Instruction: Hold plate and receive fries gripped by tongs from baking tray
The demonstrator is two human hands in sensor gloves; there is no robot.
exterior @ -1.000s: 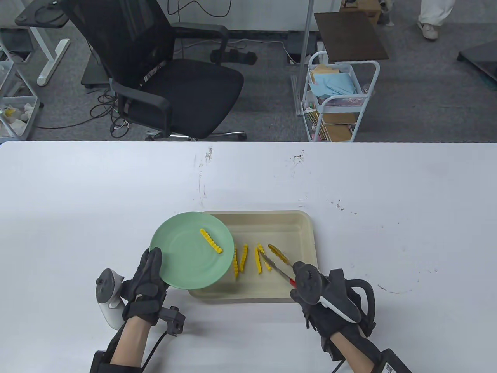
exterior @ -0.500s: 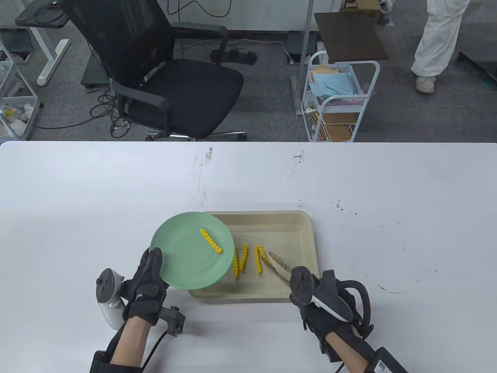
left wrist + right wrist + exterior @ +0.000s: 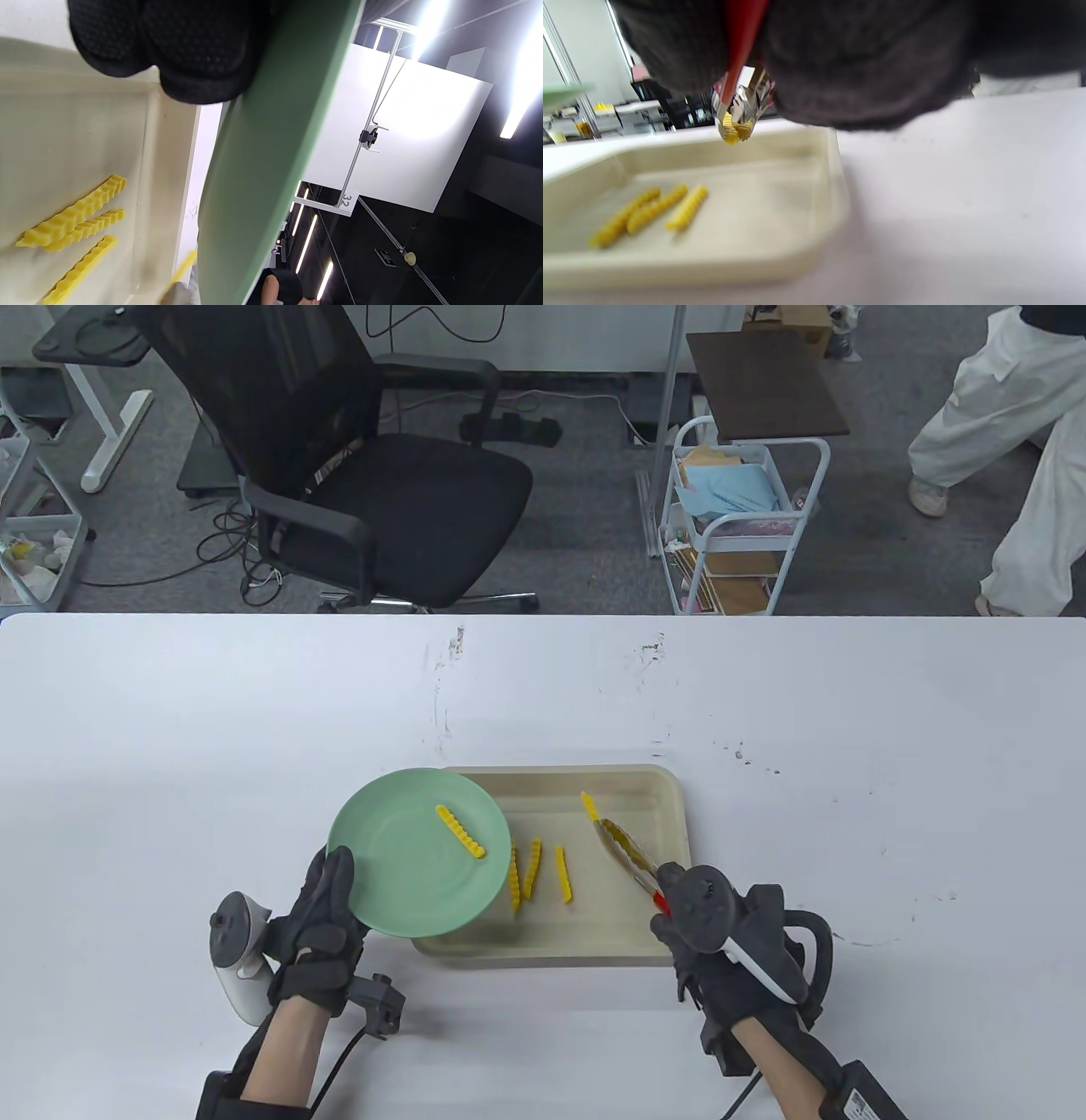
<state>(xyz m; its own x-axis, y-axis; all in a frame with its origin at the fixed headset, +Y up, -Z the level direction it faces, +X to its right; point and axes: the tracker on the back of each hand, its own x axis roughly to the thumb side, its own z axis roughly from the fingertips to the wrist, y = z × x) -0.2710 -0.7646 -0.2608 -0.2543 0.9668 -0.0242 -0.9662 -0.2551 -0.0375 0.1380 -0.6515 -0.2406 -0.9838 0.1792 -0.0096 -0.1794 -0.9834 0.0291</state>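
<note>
My left hand [image 3: 327,920] grips the near-left rim of a green plate [image 3: 399,865] and holds it over the left end of the cream baking tray [image 3: 670,797]. One crinkle fry [image 3: 461,830] lies on the plate. My right hand [image 3: 721,959] grips metal tongs [image 3: 628,857] with red handles. The tongs are closed on one fry [image 3: 587,805], lifted above the tray's middle; the right wrist view shows the fry in the tong tips [image 3: 734,129]. Three fries [image 3: 534,875] lie in the tray, also seen in the left wrist view [image 3: 76,220].
The white table [image 3: 254,712] spreads around the tray. A black office chair [image 3: 356,466] and a white cart [image 3: 738,526] stand beyond the far edge. A person in white [image 3: 1027,458] walks at the back right.
The tongs closed on one fry at the tray's right and lifted it up and toward the far side. The plate and left hand stayed still. The person in white walked further in.
</note>
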